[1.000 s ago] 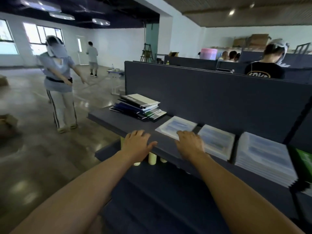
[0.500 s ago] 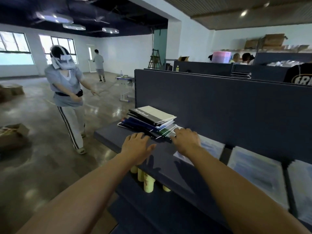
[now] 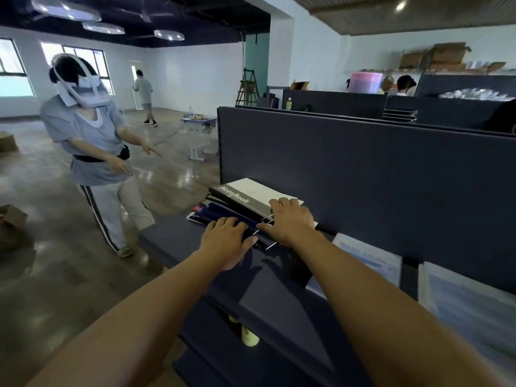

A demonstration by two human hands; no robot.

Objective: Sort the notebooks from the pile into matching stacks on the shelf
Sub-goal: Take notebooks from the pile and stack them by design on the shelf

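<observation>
Dark blue shelf (image 3: 279,297) running through centre of frame, tall partition (image 3: 363,174) standing behind. Pile of notebooks (image 3: 240,208) lying mid-frame on shelf: grey-and-white cover lettered "NoteBook" on top, dark blue covers fanning out beneath. Left hand (image 3: 226,241) resting spread on pile's near edge. Right hand (image 3: 290,219) pressing flat on top notebook, fingers splayed. Pale blue stacks (image 3: 371,261) sitting lower right.

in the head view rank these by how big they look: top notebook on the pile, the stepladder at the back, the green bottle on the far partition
1. top notebook, near the camera, so this is apparent size only
2. stepladder
3. green bottle
</observation>
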